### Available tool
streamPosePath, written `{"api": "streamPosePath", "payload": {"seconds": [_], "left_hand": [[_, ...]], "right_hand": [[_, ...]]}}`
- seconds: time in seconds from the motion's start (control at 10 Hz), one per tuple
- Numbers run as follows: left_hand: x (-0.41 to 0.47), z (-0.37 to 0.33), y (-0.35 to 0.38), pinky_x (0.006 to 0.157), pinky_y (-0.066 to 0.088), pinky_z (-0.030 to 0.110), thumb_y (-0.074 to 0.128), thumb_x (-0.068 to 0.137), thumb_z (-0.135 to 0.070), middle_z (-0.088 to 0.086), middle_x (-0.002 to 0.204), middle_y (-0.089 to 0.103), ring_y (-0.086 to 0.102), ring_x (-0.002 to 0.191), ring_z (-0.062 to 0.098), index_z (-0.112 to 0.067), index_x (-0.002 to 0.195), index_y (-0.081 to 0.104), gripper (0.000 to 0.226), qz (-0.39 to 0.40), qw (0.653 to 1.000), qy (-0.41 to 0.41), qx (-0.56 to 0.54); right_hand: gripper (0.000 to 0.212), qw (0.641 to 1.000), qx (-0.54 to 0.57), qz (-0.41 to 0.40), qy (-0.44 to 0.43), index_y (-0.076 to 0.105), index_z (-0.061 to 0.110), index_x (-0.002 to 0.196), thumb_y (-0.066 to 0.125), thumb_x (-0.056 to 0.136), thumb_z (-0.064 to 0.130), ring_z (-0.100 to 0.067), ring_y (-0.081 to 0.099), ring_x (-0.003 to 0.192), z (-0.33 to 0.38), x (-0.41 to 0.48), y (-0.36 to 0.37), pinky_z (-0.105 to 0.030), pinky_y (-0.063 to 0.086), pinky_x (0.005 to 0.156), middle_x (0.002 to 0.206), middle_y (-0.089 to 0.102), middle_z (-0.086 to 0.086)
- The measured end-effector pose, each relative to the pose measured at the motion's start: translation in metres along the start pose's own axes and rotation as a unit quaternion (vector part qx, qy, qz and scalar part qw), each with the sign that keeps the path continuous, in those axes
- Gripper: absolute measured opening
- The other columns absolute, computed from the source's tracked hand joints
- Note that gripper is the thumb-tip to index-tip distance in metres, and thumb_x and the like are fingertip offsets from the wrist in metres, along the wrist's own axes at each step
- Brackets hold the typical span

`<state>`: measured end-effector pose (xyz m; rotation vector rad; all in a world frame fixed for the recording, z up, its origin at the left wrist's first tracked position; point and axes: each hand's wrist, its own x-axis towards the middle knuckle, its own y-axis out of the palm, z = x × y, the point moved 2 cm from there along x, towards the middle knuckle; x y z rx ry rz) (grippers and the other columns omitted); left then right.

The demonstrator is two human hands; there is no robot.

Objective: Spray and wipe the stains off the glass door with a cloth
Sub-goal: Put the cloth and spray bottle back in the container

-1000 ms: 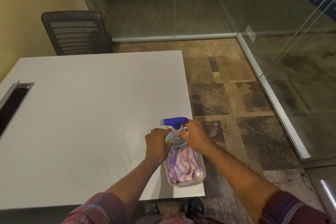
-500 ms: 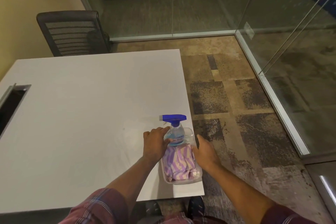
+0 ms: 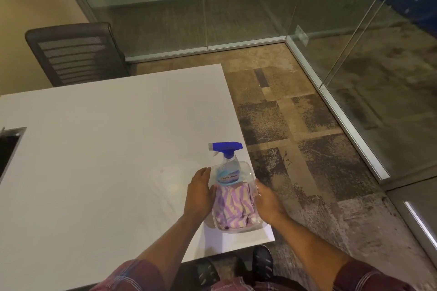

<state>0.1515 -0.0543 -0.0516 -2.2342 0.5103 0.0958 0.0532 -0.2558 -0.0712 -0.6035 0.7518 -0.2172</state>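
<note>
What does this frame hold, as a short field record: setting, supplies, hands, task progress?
setting: white table, chair, glass walls
supplies: spray bottle upright and striped cloth, both in a clear tub near the table's right edge
left hand: against tub's left side
right hand: against tub's right side
progress: nothing sprayed yet; cloth not taken out

Loads of open room on the white surface point(image 3: 94, 160) left of the clear plastic tub point(image 3: 247, 170), nothing on it out to the cable slot point(image 3: 9, 146) at the far left edge. The tub sits near the right corner with the hands pressed on both sides, left hand point(image 3: 198, 192) and right hand point(image 3: 268, 201), so side access there is blocked. From above, the spray bottle point(image 3: 228, 165) sticks up at the far end; the striped cloth point(image 3: 234, 207) fills the near half.
</note>
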Motion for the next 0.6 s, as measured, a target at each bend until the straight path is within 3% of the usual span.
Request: {"api": "streamPosePath", "payload": {"seconds": [0.1, 0.2, 0.3, 0.4, 0.5, 0.6], "left_hand": [[-0.018, 0.014, 0.008, 0.128, 0.042, 0.047, 0.033, 0.097, -0.078, 0.004, 0.171, 0.043, 0.049, 0.153, 0.027, -0.023, 0.164, 0.039, 0.087, 0.006, 0.999, 0.014, 0.046], [-0.033, 0.012, 0.016, 0.133, 0.024, 0.042, 0.020, 0.096, -0.078, 0.004, 0.178, 0.030, 0.035, 0.162, 0.028, -0.023, 0.169, 0.026, 0.091, -0.007, 0.996, 0.021, 0.084], [-0.043, 0.011, 0.027, 0.130, 0.024, 0.044, 0.026, 0.100, -0.075, 0.009, 0.173, 0.040, 0.044, 0.158, 0.034, -0.025, 0.165, 0.023, 0.083, -0.019, 0.988, 0.096, 0.121], [-0.042, 0.010, 0.034, 0.125, 0.045, 0.046, 0.048, 0.098, -0.075, 0.007, 0.160, 0.056, 0.061, 0.142, 0.030, -0.025, 0.159, 0.034, 0.079, -0.022, 0.987, 0.118, 0.108], [-0.039, -0.010, 0.037, 0.121, 0.051, 0.038, 0.060, 0.098, -0.071, -0.003, 0.152, 0.060, 0.065, 0.135, 0.022, -0.030, 0.157, 0.040, 0.075, 0.001, 0.990, 0.120, 0.077], [-0.040, -0.021, 0.043, 0.129, 0.037, 0.036, 0.057, 0.103, -0.064, -0.002, 0.159, 0.056, 0.060, 0.143, 0.021, -0.026, 0.161, 0.040, 0.071, 0.000, 0.983, 0.160, 0.086]], "right_hand": [[0.052, 1.000, 0.005, -0.015, 0.018, 0.040, 0.018, 0.161, 0.045, 0.110, 0.014, -0.033, 0.056, 0.141, 0.008, -0.020, -0.001, -0.038, 0.049, 0.114, 0.156, 0.055, -0.011], [0.053, 0.999, -0.030, -0.015, 0.020, 0.035, 0.014, 0.163, 0.047, 0.112, 0.020, -0.034, 0.050, 0.147, 0.008, -0.030, 0.003, -0.041, 0.044, 0.118, 0.162, 0.049, -0.013], [0.060, 0.997, -0.073, -0.028, 0.016, 0.025, 0.011, 0.166, 0.044, 0.114, 0.034, -0.033, 0.043, 0.152, 0.009, -0.048, 0.011, -0.042, 0.040, 0.121, 0.168, 0.040, -0.012], [0.068, 0.992, -0.111, -0.050, 0.012, 0.015, 0.016, 0.169, 0.042, 0.113, 0.043, -0.030, 0.033, 0.158, 0.006, -0.058, 0.011, -0.044, 0.034, 0.125, 0.175, 0.027, -0.006], [0.073, 0.979, -0.177, -0.100, -0.013, 0.007, 0.016, 0.170, 0.038, 0.112, 0.048, -0.028, 0.020, 0.163, 0.003, -0.069, -0.005, -0.046, 0.025, 0.129, 0.179, 0.012, -0.005], [0.073, 0.970, -0.178, -0.159, -0.037, 0.005, 0.015, 0.170, 0.036, 0.112, 0.048, -0.025, 0.013, 0.165, -0.001, -0.077, -0.016, -0.046, 0.019, 0.131, 0.179, 0.007, -0.005]]}}
